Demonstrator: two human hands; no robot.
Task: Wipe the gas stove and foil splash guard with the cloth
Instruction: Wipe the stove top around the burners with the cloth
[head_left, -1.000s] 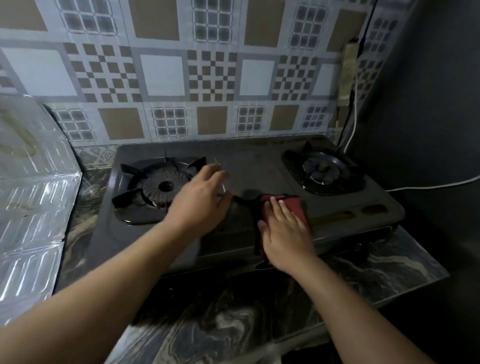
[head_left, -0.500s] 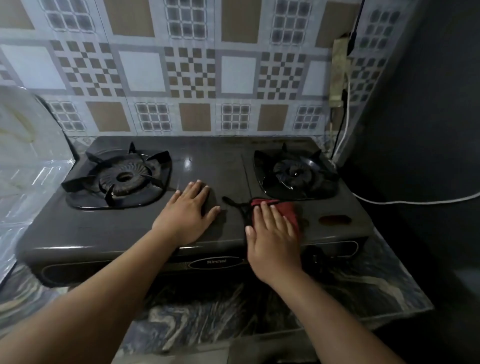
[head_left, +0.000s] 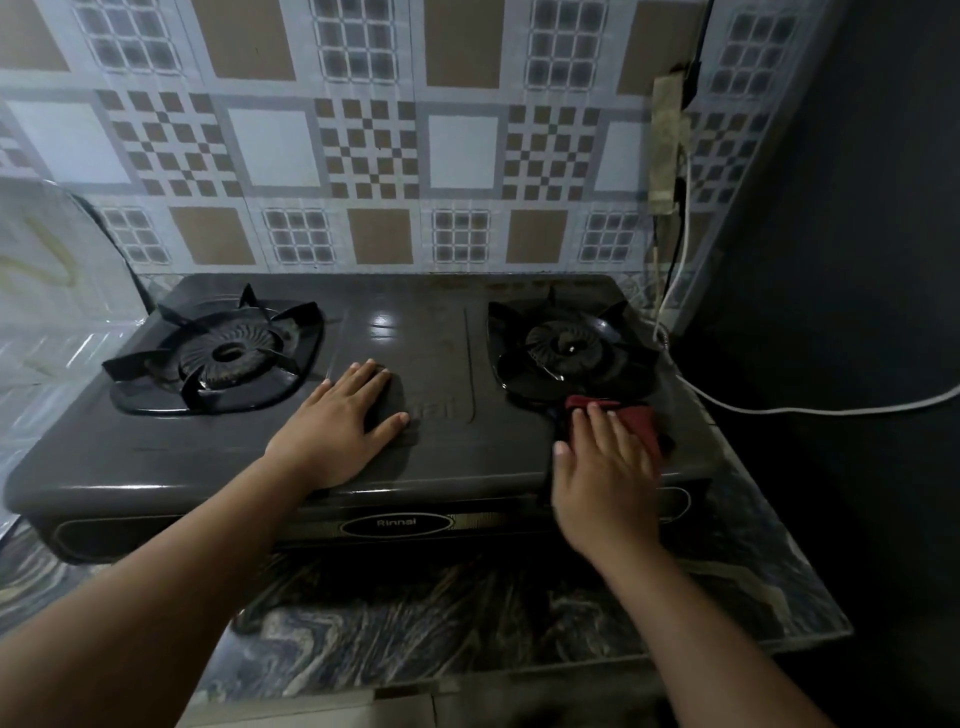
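A dark two-burner gas stove (head_left: 426, 343) stands on a marbled counter. My right hand (head_left: 605, 467) lies flat on a red cloth (head_left: 636, 418), pressing it onto the stove top just in front of the right burner (head_left: 569, 345); most of the cloth is hidden under the palm. My left hand (head_left: 340, 421) rests flat with fingers spread on the stove's middle panel, right of the left burner (head_left: 223, 356), holding nothing. The foil splash guard (head_left: 47, 291) stands at the far left, partly cut off by the frame.
A tiled wall (head_left: 363, 145) runs behind the stove. A white cable (head_left: 779, 408) trails from a wall socket (head_left: 667, 150) across the counter's right side beside a dark wall. The marbled counter (head_left: 415, 613) extends in front of the stove.
My right hand has slid the red cloth to the right, from the stove's middle toward the front of the right burner. The left hand stays flat on the middle panel. The view shifted right.
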